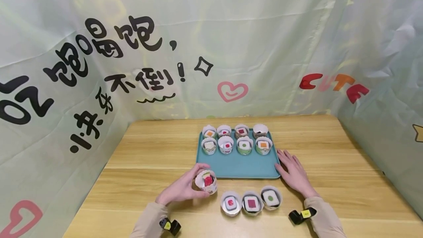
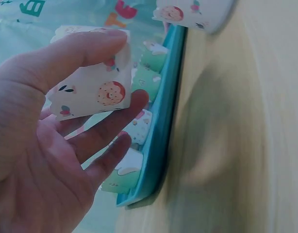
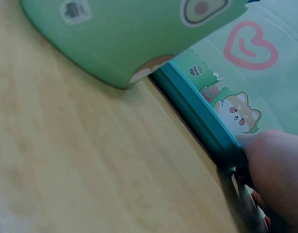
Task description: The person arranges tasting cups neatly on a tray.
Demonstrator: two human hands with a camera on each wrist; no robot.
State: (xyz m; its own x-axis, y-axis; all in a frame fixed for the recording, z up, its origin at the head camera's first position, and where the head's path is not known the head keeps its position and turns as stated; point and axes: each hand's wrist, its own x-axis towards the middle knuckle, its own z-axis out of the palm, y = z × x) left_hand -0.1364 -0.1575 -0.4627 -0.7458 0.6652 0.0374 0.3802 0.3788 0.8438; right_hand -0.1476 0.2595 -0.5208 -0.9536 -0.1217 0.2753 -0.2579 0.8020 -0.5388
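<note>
In the head view my left hand (image 1: 183, 189) grips a white paper baking cup (image 1: 211, 190) with a red and cream piece inside, in front of the tray's near left corner. The left wrist view shows thumb and fingers round the same patterned paper cup (image 2: 91, 94), above the wood. My right hand (image 1: 294, 172) lies at the right edge of the blue tray (image 1: 238, 168), fingers stretched along it. In the right wrist view the thumb touches the tray's rim (image 3: 202, 114). Two rows of paper cups stand on the tray's far half, most holding small square pieces.
Three more filled cups stand before the tray: one with a pink spot (image 1: 230, 212), one with a dark red square (image 1: 252, 211) and one with a green dot (image 1: 280, 198). Printed cloth (image 1: 264, 47) hangs behind and beside the wooden table (image 1: 158, 146).
</note>
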